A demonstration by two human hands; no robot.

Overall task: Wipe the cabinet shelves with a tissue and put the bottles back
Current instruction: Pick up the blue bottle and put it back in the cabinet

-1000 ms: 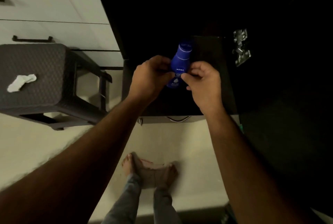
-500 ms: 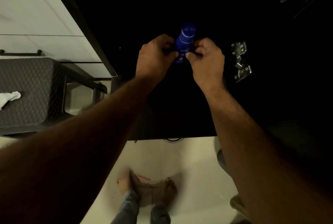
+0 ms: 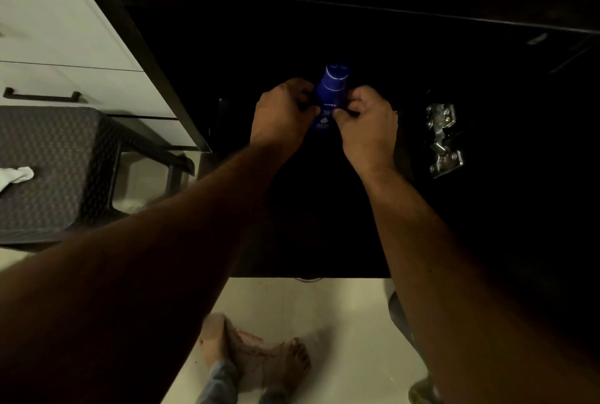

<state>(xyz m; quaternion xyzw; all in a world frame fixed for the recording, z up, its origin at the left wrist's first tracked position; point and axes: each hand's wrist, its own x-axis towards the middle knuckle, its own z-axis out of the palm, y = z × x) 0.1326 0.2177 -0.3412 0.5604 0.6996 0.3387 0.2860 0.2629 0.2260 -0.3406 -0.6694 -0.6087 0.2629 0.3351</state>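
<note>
Both hands are closed on a blue bottle (image 3: pixel 334 92), which is held upright between them inside the dark cabinet (image 3: pixel 357 30). The left hand (image 3: pixel 284 114) is wrapped against the bottle's left side and the right hand (image 3: pixel 367 121) against its right side, with the fingertips of each pressed to the label. Whether the bottle's base is resting on a shelf cannot be told, since the interior below it is lost in shadow.

The cabinet is seen as a wide black opening that fills the upper and right parts of the view, and its shelves are too dark to be made out. Its pale-edged frame is seen running diagonally down the left side. White drawers (image 3: pixel 65 46) with a black bar handle (image 3: pixel 42 96) are seen to the left of the frame. A dark woven stool (image 3: pixel 58 176) is placed in front of those drawers, well apart from the hands. The pale floor (image 3: pixel 341 312) is visible below the cabinet's lower edge, and the person's bare feet (image 3: pixel 256 355) and trouser cuffs are seen on it between the two forearms.

A metal hinge (image 3: pixel 443 137) is fixed to the inside of the cabinet, to the right of the right hand and apart from it. A crumpled white tissue (image 3: pixel 16 176) is left lying on the stool's top at the far left edge. White lettering is seen on the bottle, and a thin white ring marks the base of its cap.
</note>
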